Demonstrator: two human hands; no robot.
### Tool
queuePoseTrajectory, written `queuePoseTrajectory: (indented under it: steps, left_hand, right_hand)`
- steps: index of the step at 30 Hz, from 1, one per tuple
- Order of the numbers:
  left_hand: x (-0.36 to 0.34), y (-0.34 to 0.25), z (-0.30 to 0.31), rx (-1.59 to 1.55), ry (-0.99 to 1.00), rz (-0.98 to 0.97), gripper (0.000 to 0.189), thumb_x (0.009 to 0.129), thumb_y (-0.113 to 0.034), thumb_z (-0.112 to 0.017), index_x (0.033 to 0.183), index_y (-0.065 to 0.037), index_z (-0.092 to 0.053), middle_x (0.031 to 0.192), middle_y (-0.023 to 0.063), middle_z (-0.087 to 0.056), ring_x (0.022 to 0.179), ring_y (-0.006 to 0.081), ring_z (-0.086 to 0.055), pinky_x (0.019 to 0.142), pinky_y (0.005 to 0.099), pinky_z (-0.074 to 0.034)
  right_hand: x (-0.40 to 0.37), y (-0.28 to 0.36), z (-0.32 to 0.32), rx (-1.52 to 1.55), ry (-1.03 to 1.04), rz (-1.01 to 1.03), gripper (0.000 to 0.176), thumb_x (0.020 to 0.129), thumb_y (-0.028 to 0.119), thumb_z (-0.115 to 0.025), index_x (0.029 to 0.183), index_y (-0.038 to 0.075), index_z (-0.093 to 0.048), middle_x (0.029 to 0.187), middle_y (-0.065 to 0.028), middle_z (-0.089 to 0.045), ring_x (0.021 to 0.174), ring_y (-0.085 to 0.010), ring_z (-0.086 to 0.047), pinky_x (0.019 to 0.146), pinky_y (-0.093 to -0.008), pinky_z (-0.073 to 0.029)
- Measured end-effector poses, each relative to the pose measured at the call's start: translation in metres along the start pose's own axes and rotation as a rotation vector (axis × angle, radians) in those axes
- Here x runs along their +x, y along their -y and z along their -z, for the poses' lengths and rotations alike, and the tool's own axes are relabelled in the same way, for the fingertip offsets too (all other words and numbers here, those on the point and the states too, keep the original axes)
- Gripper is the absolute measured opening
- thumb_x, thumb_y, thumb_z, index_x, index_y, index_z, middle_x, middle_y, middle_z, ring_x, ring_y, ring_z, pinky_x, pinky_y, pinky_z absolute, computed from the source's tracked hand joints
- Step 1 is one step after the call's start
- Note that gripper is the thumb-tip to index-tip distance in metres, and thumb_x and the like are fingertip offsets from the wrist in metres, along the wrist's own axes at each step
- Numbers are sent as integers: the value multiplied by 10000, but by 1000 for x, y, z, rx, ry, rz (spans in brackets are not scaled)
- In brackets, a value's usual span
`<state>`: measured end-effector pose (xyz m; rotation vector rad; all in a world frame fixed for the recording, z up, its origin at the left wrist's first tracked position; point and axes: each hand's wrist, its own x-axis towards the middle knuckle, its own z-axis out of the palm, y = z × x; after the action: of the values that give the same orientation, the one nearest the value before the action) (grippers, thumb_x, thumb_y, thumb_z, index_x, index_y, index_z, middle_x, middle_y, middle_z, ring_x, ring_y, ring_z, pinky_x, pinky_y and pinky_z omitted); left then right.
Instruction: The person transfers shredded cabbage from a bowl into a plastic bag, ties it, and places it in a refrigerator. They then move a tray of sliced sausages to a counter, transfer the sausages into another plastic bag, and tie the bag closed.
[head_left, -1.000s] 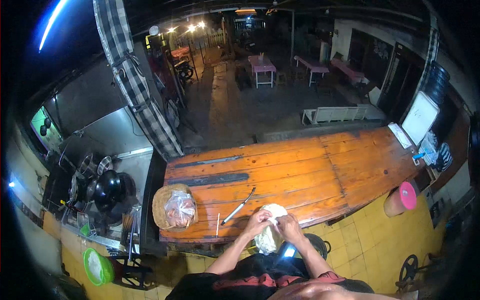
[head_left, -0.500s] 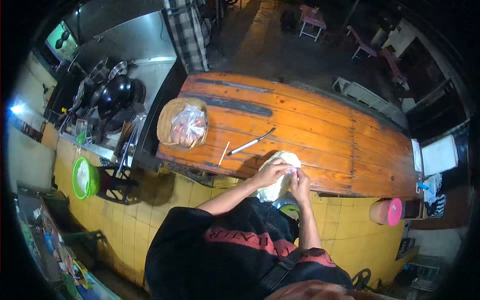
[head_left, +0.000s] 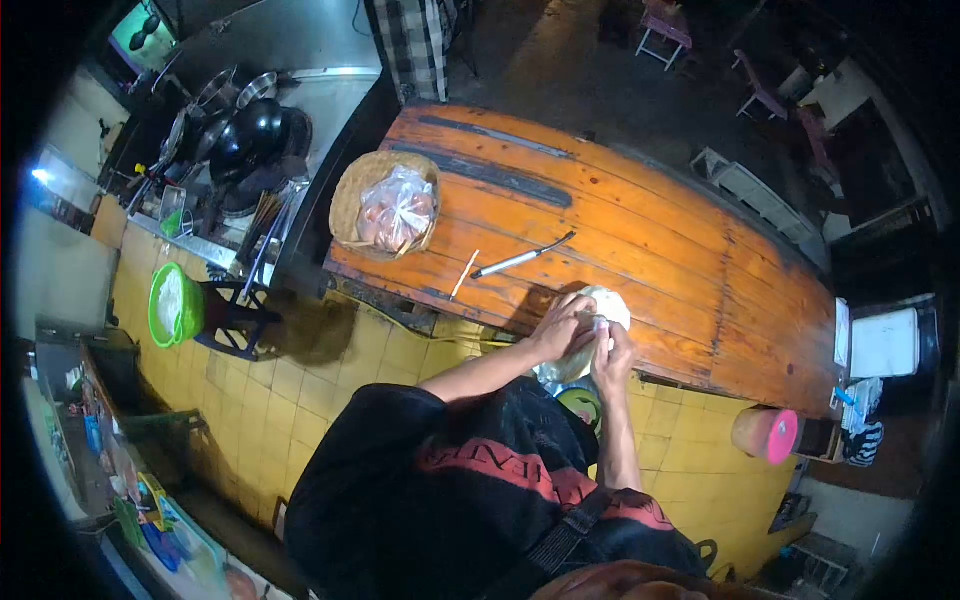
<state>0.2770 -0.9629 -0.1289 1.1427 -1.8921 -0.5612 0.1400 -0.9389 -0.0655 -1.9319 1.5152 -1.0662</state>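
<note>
A clear plastic bag with pale, whitish contents rests at the near edge of the wooden table. My left hand is closed on its left side, fingers bent over the gathered plastic. Close beside it, my right hand pinches the plastic at the top of the bag. Both hands partly cover the bag, and the exact grip of the fingertips is hidden. To the left on the table lie a slim silver tool with a dark, bent end and a thin pale stick.
A woven basket holding a knotted plastic bag of brownish round items stands on the table's left end. Beyond it is a stove with a black wok. A green bucket is at left, a pink-lidded container at right.
The whole view has shifted, with the table appearing farther right. Both hands stay at the bag; the fingers have changed position slightly, and less of the bag shows.
</note>
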Motion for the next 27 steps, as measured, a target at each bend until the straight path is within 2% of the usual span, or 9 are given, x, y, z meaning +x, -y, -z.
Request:
queuePoseTrajectory:
  steps: [4,5,7,11,14,16,20,23,27]
  left_hand:
    - [14,3,-1,-64,55,100,269,731,-111,-652,986,-51,-594,1081,105,-546,1050,312,-516,923,440,-406]
    - [16,11,-4,19,-29,-35,278,728,-96,-639,1001,-57,-603,1066,111,-575,1048,302,-540,930,420,-427]
    - [25,15,-8,52,-19,-14,275,736,-92,-631,1008,-58,-604,1073,112,-581,1060,300,-542,932,407,-433]
    - [39,-2,13,48,-29,46,218,777,-86,-594,990,-48,-616,1056,112,-622,1052,294,-574,905,399,-458]
    - [47,9,9,26,-118,-25,213,769,-81,-598,975,-33,-627,1053,116,-646,1056,306,-580,884,408,-471]
    - [51,5,16,85,-9,52,254,779,-92,-603,1024,-31,-629,1079,130,-641,1083,321,-567,904,410,-464]
    - [38,10,29,72,-9,146,408,845,-182,-593,1224,-40,-541,1249,180,-550,1193,315,-498,1025,418,-374]
    - [-13,1,53,151,-102,160,413,892,-234,-575,1249,-34,-517,1276,180,-530,1205,330,-484,1039,430,-354]
    - [-121,-17,72,107,-171,480,360,885,-180,-587,1214,-39,-551,1196,162,-578,1139,328,-530,974,422,-416]
  right_hand:
    - [-1,-3,1,-6,55,-46,169,897,123,-556,949,-30,-605,827,-205,-617,767,-349,-613,695,-388,-478]
    - [0,1,2,-38,3,73,194,880,118,-577,1000,-33,-590,900,-210,-612,840,-357,-601,753,-398,-469]
    - [-2,-3,4,-53,26,162,399,819,119,-647,1165,-33,-521,1142,-233,-558,1069,-396,-525,934,-444,-407]
    - [-20,-1,-6,-151,-19,198,595,795,148,-676,1303,-21,-415,1352,-268,-393,1262,-434,-369,1051,-492,-305]
    - [-26,-6,-24,-176,-24,217,657,803,185,-676,1339,-31,-363,1397,-292,-323,1297,-458,-308,1068,-506,-272]
    - [-27,-12,-36,-176,104,168,729,805,244,-684,1367,-39,-316,1423,-312,-268,1323,-475,-252,1081,-521,-236]
    - [-28,-30,-50,-276,215,175,786,801,276,-690,1386,-50,-279,1440,-313,-234,1350,-463,-201,1097,-527,-187]
    - [-21,-32,-41,-185,205,149,764,792,221,-692,1374,-62,-286,1431,-330,-236,1338,-478,-213,1099,-531,-175]
    - [-4,-43,-38,-82,-27,62,875,800,271,-707,1414,-64,-180,1459,-320,-184,1374,-453,-140,1119,-513,-140]
